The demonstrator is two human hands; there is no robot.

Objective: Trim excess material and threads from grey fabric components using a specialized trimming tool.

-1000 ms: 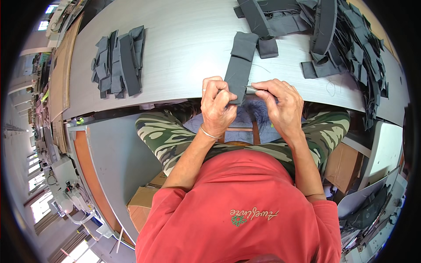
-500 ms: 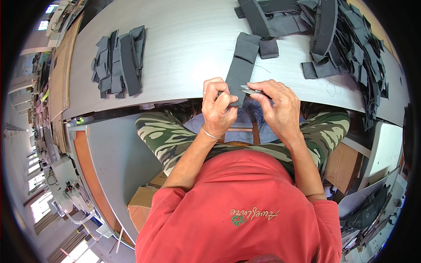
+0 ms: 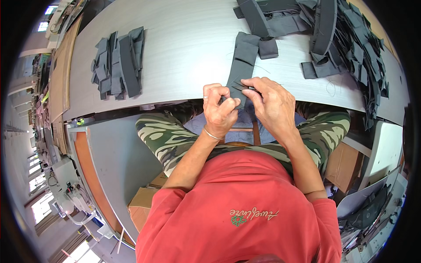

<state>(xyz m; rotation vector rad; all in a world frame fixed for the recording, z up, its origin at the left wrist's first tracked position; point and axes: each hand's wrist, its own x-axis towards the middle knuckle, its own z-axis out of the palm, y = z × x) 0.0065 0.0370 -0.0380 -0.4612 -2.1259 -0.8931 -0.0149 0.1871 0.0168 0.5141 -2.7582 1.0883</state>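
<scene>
Near the table's front edge, my left hand [image 3: 220,109] is closed on the near end of a dark grey fabric strip [image 3: 244,55]. The strip runs away from me over the table, and its far part meets other grey pieces. My right hand [image 3: 275,103] pinches small thread snips [image 3: 242,87] between thumb and fingers. The snips' slim, pointed blades are over the strip, just right of my left fingers. My fingers hide the snips' handle and the gripped end of the strip.
Several grey strips lie in a small stack [image 3: 118,63] on the table's left. A larger heap [image 3: 359,61] of grey fabric spreads over the right and hangs off the front edge. Loose threads lie on the pale table [image 3: 184,52]. Cardboard boxes [image 3: 344,164] stand below.
My right hand has shifted slightly left and up, bringing the snips' blades further over the strip. My left hand stays about where it was, holding the fabric.
</scene>
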